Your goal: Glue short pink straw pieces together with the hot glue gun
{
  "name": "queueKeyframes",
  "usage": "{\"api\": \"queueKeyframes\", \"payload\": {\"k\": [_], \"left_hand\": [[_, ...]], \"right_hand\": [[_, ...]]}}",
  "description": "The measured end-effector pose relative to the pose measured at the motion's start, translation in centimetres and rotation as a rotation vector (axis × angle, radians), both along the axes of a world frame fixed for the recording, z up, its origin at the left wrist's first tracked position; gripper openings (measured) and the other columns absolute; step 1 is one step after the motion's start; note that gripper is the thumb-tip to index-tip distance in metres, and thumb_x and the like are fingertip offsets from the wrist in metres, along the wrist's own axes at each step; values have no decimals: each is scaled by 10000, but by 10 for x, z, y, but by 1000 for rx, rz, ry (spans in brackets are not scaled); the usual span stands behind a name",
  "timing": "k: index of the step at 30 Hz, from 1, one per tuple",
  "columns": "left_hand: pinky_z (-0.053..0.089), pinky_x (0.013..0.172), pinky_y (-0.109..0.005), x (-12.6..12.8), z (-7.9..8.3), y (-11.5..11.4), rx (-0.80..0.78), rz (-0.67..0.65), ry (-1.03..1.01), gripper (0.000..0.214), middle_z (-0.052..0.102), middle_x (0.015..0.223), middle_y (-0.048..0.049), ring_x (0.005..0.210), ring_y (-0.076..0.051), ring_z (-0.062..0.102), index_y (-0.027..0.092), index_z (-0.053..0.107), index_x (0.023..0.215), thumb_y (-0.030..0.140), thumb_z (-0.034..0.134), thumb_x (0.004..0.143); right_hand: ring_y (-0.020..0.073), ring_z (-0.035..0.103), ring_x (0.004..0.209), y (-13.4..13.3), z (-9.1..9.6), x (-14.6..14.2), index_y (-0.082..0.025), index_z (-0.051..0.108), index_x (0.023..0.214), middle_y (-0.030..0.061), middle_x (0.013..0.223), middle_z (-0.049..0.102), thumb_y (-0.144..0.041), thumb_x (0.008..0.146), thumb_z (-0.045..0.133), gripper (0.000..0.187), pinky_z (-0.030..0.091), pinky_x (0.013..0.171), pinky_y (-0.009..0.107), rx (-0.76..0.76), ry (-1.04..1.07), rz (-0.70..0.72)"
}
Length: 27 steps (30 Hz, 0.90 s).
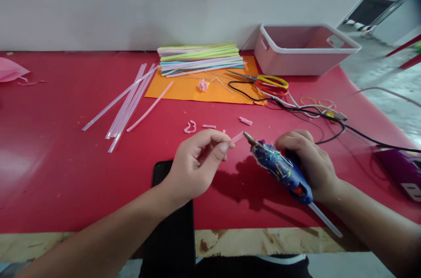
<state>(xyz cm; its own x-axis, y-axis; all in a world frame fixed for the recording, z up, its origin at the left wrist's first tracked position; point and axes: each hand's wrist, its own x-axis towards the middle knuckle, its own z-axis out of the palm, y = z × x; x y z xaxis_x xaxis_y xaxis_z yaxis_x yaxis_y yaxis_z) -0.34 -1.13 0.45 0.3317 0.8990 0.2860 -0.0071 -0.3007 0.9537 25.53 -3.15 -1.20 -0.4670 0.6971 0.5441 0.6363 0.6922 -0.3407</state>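
Between the thumb and fingers of my left hand (202, 162) is a short pink straw piece (237, 137), its free end pointing right. My right hand (311, 164) grips a blue hot glue gun (283, 168) by its handle, with a clear glue stick (325, 220) poking out of the back. The metal nozzle (249, 137) is at the tip of the straw piece; whether they touch I cannot tell. Beyond my hands lie short cut straw pieces (245, 121) and a curled pink piece (190, 127). A small pink flower (203, 85) rests on an orange sheet (184, 88).
Straws (200, 56) are stacked at the back, with clear pink strips (131, 102) to the left. Scissors (271, 83) and tangled cables (305, 109) lie before a pink bin (302, 56). A black phone (171, 234) sits under my left forearm, overhanging the table edge.
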Motion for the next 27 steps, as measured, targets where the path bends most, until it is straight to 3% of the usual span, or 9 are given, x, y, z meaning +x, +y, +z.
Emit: {"api": "queueKeyframes", "payload": {"k": [3,6,10,13,17,20,24,27], "left_hand": [[417,534,-203,0,0,-1,-14,9,19,108,573,698,18,602,-92,529,170,625,889,207,551,957],[387,507,-203,0,-1,-2,15,42,65,121,567,690,25,572,-85,496,178,608,873,207,537,967],[394,562,-214,-2,-1,-3,173,104,210,124,593,705,24,591,-85,489,174,614,857,160,542,957],[411,636,-240,-2,0,-3,328,119,303,115,632,731,8,635,-99,504,161,635,872,128,552,945],[413,681,-272,-1,-2,-4,507,84,335,98,668,766,-18,660,-116,513,140,632,904,97,552,941],[403,679,-294,-1,-4,-5,588,47,370,97,664,753,-29,653,-132,497,136,631,915,69,561,922],[394,661,-312,-2,-6,-6,658,13,395,105,673,764,-46,649,-155,486,141,631,935,64,566,904],[406,674,-309,-2,-7,-4,675,3,371,99,691,786,-52,676,-159,526,143,631,940,72,573,904]], "right_hand": [[206,571,682,0,-1,1,-230,514,995,37,783,609,-296,893,525,122,421,667,371,-9,0,-63],[217,591,711,2,-2,4,-225,513,1035,46,825,631,-264,801,581,246,436,701,382,-34,-90,-136],[259,634,853,5,-3,6,-214,524,1082,72,938,677,-85,642,543,460,435,819,435,-150,-258,-211],[266,615,886,5,-3,8,-212,565,1088,65,944,681,-23,575,492,551,432,848,463,-225,-306,-189],[281,583,969,5,1,11,-241,641,1098,83,1060,646,17,622,473,567,447,845,472,-214,-297,-151],[286,584,1011,2,9,10,-248,667,1089,98,1114,608,6,710,485,491,452,867,486,-132,-179,-151],[246,626,892,-4,26,-9,-209,662,1037,88,993,651,-116,818,611,243,470,817,441,-39,2,-65],[233,639,886,-5,35,-29,-194,650,1055,69,931,694,-193,823,699,237,483,819,422,-52,39,12]]}}
